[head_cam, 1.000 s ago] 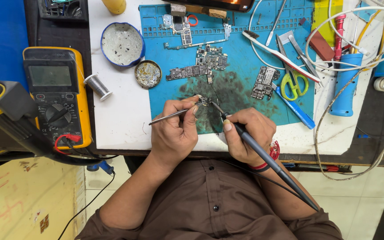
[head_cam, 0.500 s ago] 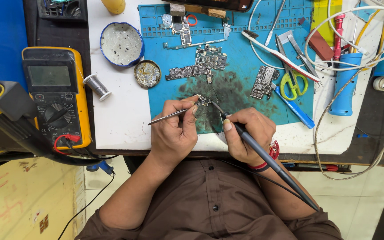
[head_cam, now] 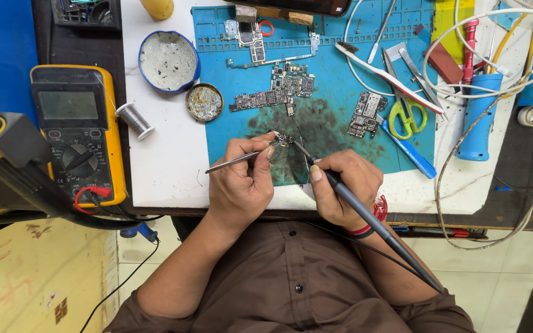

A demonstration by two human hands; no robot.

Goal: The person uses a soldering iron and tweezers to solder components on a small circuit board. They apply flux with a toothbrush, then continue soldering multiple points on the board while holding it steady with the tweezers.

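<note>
1. While I bent over the blue mat [head_cam: 340, 98], my left hand [head_cam: 240, 185] was closed around a pair of tweezers [head_cam: 242, 158], whose tips pinned a small circuit piece [head_cam: 280, 138] on the dark, stained patch of the mat.
2. My right hand [head_cam: 343, 185] was curled shut on the soldering iron [head_cam: 365, 216], its tip touching that same piece from the right.
3. Against the frames from a second and half a second before, almost nothing had shifted: both hands sat in the same grip, and the tips met at the same spot.
4. I judged that I was holding steady on one joint, not repositioning.
5. The larger boards [head_cam: 276, 92] above, the round tin [head_cam: 204, 102] and the yellow multimeter [head_cam: 78, 132] on the worktop [head_cam: 168, 166] lay where they had been.
</note>
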